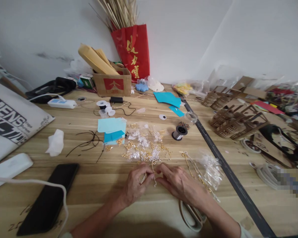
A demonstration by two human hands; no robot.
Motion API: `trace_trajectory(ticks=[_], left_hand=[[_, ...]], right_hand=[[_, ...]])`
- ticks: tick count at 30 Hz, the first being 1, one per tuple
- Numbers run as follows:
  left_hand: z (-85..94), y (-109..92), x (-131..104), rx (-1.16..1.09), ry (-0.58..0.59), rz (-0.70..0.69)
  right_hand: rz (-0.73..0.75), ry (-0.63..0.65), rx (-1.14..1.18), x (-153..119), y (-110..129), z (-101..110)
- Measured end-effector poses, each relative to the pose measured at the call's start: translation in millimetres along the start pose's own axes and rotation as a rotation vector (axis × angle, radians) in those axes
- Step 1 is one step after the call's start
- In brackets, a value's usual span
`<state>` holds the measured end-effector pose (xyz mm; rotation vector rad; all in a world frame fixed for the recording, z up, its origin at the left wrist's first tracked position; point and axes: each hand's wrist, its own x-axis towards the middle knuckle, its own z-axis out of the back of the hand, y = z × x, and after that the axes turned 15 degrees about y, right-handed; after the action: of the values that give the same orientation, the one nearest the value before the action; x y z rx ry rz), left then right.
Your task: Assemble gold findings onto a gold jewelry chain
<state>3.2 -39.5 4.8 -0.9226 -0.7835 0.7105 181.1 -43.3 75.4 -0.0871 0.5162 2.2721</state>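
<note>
My left hand (138,183) is closed on a thin gold chain (153,168), its thumb and forefinger pinched together. Close beside it on the right, my right hand (176,182) has its fingers drawn together near the same chain; whether something small is between them is too small to tell. Just beyond both hands lie small bags and heaps of gold and silver beads (143,142). Longer gold chains (196,172) lie to the right of my right hand, beside clear plastic bags (211,172). Scissors (192,216) are partly hidden under my right forearm.
A black phone (49,198) and a white cable lie at the left. A wire spool (179,132), blue paper (111,125) and black cords (89,142) are farther back. Behind stand a cardboard box (113,82) and a red bag (141,49); small brown baskets (228,122) are at right.
</note>
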Motion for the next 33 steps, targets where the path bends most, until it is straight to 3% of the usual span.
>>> trace_trajectory(ticks=[10,15,33], left_hand=[[-0.5,-5,-2,0.089,-0.071,-0.154],[0.4,-4,0,0.116,-0.113,-0.202],[0.9,1,1,0.163,-0.162,-0.215]], right_hand=[[0.064,-0.124,0.254,6,-5,-19],[0.057,-0.12,0.273,9,-4,-13],[0.126,-0.167,0.396,9,-5,-11]])
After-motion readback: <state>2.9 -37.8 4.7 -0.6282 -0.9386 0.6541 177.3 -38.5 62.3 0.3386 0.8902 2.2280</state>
